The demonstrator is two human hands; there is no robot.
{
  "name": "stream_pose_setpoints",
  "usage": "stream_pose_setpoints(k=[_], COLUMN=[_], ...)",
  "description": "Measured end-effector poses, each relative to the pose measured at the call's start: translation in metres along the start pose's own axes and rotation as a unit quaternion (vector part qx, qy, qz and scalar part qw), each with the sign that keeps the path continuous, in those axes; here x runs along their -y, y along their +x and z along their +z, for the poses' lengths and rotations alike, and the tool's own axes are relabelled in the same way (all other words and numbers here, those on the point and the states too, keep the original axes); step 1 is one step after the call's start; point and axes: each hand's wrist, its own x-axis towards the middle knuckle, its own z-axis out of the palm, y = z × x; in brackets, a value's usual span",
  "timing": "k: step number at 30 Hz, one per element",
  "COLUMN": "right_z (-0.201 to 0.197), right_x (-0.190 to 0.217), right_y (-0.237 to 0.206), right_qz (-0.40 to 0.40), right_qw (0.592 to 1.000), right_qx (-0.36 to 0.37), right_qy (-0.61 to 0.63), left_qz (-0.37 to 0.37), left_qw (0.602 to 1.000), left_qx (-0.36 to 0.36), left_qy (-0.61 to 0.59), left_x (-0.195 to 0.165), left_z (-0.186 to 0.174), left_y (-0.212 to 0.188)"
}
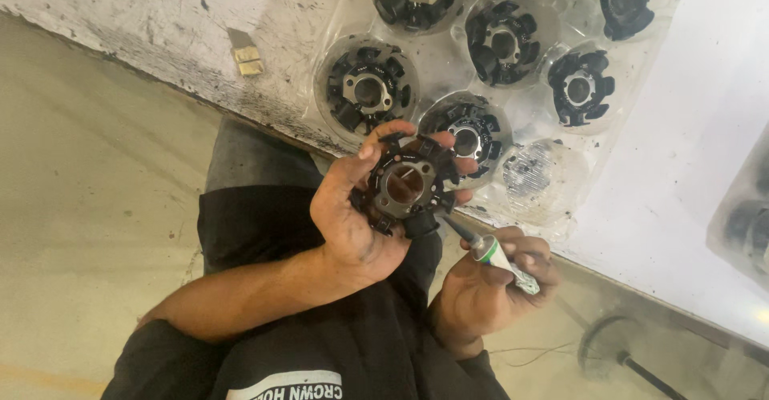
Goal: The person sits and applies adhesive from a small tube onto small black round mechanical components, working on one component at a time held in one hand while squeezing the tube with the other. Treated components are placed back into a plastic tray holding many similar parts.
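Observation:
My left hand (352, 216) is shut on a black ring-shaped stator core (407, 184) with a metal hub, held upright in front of my chest, thumb on its upper rim. My right hand (493, 288) sits just below and to the right, gripping a small white and green tube (501, 260). The tube's dark pointed nozzle touches or nearly touches the stator's lower edge. Right behind the hands lies a clear plastic tray (541, 176) with round pockets, several of them holding similar black stators (368, 89).
The tray rests on a worn white table (264, 16) with black scuffs, whose edge runs diagonally. Two small brass-coloured blocks (248, 60) lie left of the tray. Another clear tray (745, 224) shows at the right edge. Beige floor (88, 192) lies left; a round metal base (605, 344) is at lower right.

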Motion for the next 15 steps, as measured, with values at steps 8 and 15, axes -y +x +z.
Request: stream_pose_setpoints(k=[8, 15], right_z=[-0.002, 0.012], right_x=[0.003, -0.009], right_y=[-0.005, -0.006], right_qz=[-0.171, -0.253], right_qw=[0.95, 0.953], right_qx=[0.066, 0.038], right_qy=[-0.253, -0.161], left_qz=[-0.033, -0.056], left_qw=[0.998, 0.996], left_qx=[-0.034, -0.036], left_qy=[-0.041, -0.055], left_x=[0.001, -0.002], left_z=[0.006, 0.006], left_y=[-0.002, -0.005])
